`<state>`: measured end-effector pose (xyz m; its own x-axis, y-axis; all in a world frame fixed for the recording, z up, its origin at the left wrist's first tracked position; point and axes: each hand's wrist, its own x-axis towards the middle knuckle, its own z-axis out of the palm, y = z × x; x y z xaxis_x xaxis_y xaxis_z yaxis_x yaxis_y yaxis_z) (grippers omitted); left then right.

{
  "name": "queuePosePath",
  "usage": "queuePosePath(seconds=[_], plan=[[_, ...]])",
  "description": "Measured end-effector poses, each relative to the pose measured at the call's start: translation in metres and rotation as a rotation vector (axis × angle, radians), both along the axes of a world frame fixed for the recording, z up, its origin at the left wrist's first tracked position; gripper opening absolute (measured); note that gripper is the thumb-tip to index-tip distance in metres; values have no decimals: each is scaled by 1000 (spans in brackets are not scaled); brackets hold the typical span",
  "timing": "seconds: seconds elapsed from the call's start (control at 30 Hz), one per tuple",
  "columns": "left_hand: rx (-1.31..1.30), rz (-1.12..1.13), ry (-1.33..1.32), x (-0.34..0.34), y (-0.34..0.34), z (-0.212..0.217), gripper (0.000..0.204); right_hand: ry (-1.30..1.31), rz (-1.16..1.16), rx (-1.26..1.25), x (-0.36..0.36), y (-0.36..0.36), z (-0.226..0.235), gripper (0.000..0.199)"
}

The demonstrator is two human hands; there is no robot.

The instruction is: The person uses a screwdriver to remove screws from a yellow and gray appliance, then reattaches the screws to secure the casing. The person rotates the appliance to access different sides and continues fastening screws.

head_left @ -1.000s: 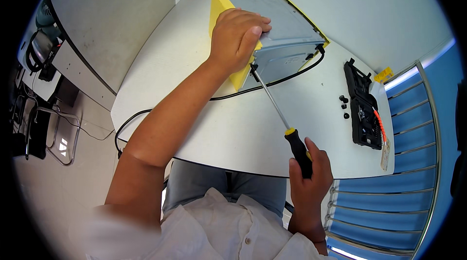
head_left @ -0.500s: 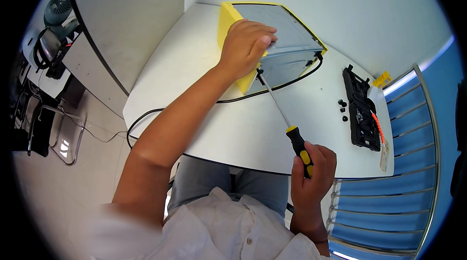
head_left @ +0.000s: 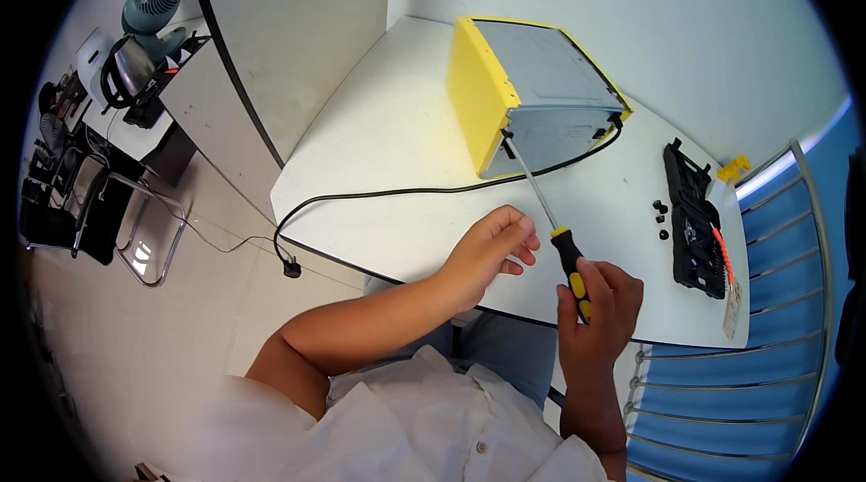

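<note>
My right hand (head_left: 600,302) is closed round the black and yellow handle of a long screwdriver (head_left: 568,257). The screwdriver's tip meets a small black piece (head_left: 507,135) at the near corner of a yellow and grey metal appliance (head_left: 483,90), a box that looks like a small oven. My left hand (head_left: 496,252) hovers above the table's front part, left of the handle, its fingers loosely curled with nothing in them. A black power cord (head_left: 397,192) runs from the appliance's right corner across the white table (head_left: 379,121).
At the right lies an open black tool case (head_left: 695,229) with an orange flexible shaft (head_left: 723,255). Several small black parts (head_left: 663,234) sit beside it. The cord's plug (head_left: 291,268) hangs past the table's left edge. A metal railing (head_left: 722,383) borders the right side.
My left hand has let go of the appliance and come back toward me, near the screwdriver handle. The right hand keeps its grip, with the tip still at the black piece. The view has shifted.
</note>
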<state>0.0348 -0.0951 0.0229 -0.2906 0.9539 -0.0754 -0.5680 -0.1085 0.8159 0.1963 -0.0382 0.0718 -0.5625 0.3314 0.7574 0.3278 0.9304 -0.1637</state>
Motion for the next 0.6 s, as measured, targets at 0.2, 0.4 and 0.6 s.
queuePosePath(seconds=[0.2, 0.4, 0.6], plan=[[5, -3, -105, 2, 17, 9, 23, -2, 37, 24, -3, -4, 2, 36], [52, 29, -126, 2, 22, 7, 20, 12, 128, -55, 1, -1, 0, 42], [106, 60, -137, 1, 21, 4, 19, 268, 344, -1137, 21, 1, -12, 87]])
